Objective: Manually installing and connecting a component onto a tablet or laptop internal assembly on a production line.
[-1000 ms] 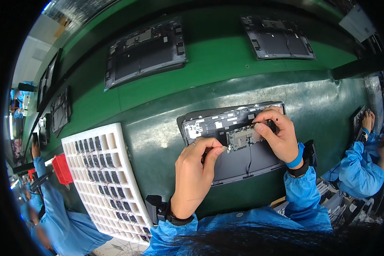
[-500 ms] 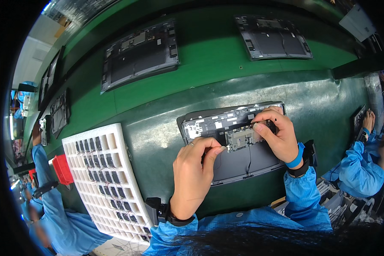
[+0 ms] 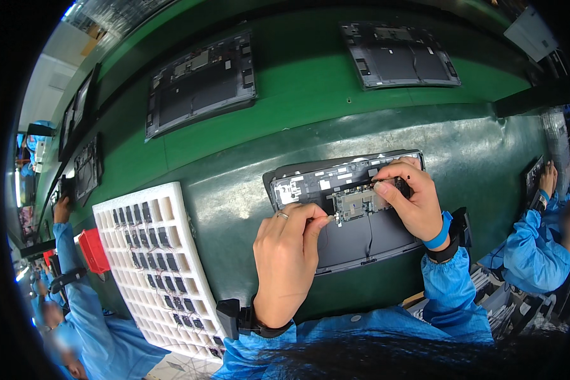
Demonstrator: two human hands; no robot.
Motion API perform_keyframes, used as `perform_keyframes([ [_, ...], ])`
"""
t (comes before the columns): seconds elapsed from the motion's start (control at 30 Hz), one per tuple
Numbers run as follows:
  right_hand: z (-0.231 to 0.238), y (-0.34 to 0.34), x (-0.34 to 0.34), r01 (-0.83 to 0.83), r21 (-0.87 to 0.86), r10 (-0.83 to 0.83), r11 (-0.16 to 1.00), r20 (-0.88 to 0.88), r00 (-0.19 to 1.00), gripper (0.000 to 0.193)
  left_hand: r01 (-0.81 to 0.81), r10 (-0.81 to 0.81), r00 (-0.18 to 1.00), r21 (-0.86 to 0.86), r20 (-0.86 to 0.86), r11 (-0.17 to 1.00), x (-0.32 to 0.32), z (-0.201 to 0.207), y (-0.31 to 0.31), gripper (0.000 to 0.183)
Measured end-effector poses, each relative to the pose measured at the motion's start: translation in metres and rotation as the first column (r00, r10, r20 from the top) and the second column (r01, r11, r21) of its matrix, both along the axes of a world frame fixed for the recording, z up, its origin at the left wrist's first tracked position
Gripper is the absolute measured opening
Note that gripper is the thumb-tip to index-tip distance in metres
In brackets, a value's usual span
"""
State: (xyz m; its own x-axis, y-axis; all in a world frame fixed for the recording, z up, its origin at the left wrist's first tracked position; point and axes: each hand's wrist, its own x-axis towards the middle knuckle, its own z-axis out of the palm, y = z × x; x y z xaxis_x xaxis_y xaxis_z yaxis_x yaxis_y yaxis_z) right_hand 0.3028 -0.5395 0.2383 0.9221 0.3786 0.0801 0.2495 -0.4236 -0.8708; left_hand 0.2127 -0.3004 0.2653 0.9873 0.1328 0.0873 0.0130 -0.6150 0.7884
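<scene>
A circuit board [image 3: 356, 206] with a silvery shield is held over an opened dark device casing [image 3: 345, 244], roughly laptop-sized. My right hand [image 3: 418, 206] grips the board's right end between thumb and bent fingers. At its left end, my left hand [image 3: 284, 250] is closed in a pinch beside small white connectors. Whatever lies between those fingertips is too small to make out. A dark cable [image 3: 370, 237] runs down the casing below the board. White and silvery patches line the casing's far part.
Left of me stands a white foam tray [image 3: 182, 221] with small black wired parts, beside a red bin [image 3: 94, 251]. Opened casings lie on the green belt [image 3: 297, 82] beyond: one far left [image 3: 199, 82], one far right [image 3: 405, 60]. Co-workers in blue sleeves work on both sides.
The casings on the belt have shifted slightly left. My left hand has moved a little left; my right hand stays on the board. The left co-worker's arm and hand have moved.
</scene>
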Motion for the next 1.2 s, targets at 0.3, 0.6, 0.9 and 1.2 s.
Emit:
perform_keyframes([
  [0.3, -0.0009, 0.0004, 0.0003, -0.008, -0.012, 0.008, 1.000, 0.003, 1.000, 0.014, -0.004, 0.004, 1.000, 0.018, -0.017, 1.000, 0.0005, -0.0016, -0.0004, 0.009],
  [0.6, -0.0003, 0.0007, 0.0014, -0.010, -0.025, 0.010, 1.000, 0.014, 1.000, 0.014, 0.007, -0.007, 1.000, 0.002, -0.006, 1.000, 0.0015, -0.0032, -0.0003, 0.009],
  [0.9, -0.0012, 0.0016, 0.0012, -0.014, -0.041, 0.016, 0.999, 0.032, 0.999, 0.015, 0.027, -0.027, 1.000, 0.065, 0.002, 0.998, 0.0009, -0.0016, -0.0002, 0.008],
  [1.2, 0.0024, 0.0011, -0.0020, -0.028, -0.047, 0.028, 0.999, 0.019, 0.999, 0.014, 0.020, -0.018, 1.000, 0.081, -0.020, 0.997, -0.0021, 0.0026, -0.0011, 0.007],
])
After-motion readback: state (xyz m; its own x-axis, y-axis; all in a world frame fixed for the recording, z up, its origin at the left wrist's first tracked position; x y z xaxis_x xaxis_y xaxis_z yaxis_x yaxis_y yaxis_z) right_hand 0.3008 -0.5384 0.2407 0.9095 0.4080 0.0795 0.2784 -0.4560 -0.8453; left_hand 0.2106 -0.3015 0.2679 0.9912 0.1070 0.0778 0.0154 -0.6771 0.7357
